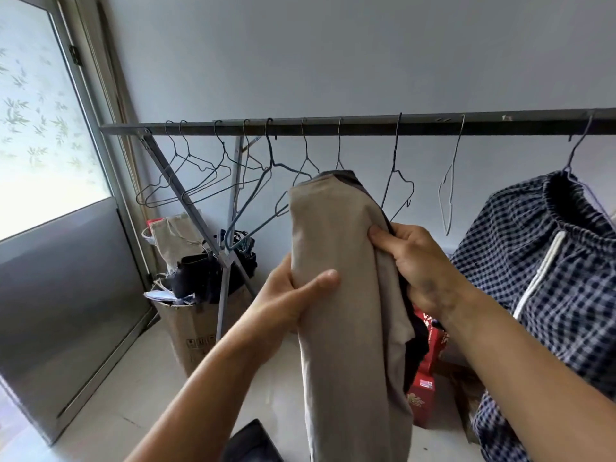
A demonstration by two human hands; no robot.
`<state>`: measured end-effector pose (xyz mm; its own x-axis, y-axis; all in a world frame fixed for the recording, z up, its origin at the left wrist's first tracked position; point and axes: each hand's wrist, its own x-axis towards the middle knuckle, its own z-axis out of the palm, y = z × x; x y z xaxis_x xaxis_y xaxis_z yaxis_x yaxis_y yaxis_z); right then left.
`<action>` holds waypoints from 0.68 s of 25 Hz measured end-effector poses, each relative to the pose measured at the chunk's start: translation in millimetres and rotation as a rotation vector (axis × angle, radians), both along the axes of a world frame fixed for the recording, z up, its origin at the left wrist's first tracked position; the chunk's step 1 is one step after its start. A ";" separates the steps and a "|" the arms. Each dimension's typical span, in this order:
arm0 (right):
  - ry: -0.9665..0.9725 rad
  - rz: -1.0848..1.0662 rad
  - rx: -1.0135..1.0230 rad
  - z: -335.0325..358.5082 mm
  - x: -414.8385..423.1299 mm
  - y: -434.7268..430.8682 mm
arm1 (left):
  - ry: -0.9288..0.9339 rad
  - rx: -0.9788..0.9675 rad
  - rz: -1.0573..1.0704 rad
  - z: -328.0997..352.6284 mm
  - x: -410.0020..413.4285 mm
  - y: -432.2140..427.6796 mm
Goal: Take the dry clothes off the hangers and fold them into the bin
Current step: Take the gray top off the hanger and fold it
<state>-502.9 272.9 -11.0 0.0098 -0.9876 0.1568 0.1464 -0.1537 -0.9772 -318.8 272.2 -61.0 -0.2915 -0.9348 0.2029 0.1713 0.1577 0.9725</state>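
Both hands are holding the beige garment (346, 295) upright below the rail (333, 127): left hand (293, 295) is wrapping its edge, right hand (423, 265) is pinching the folded layers. Risk: a loosening grip is likely to let the fold slide open. The checked garment (546, 261) is hanging on a hanger at right.

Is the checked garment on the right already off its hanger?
No, the checked garment hangs from a wire hanger hooked on the rail.
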 end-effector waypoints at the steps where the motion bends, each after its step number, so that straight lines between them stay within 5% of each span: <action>1: 0.002 0.004 0.022 -0.7 -0.9 0.0 | -0.023 -0.048 0.086 -2.1 -1.8 0.3; 8: 0.324 0.104 0.106 -20.8 -21.2 10.9 | -0.088 -0.143 0.289 1.6 -2.6 3.6; 12: 0.262 0.107 0.081 -26.7 -26.6 17.1 | -0.143 -0.215 0.173 8.9 17.7 -1.4; 17: 0.047 0.146 -0.066 -12.0 -36.4 24.1 | 0.093 -0.073 0.103 19.5 34.8 6.9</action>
<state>-539.3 297.0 -23.0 0.1610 -0.9628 0.2172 0.1259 -0.1983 -0.9720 -284.0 279.1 -41.5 -0.1713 -0.9405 0.2933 0.2396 0.2490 0.9384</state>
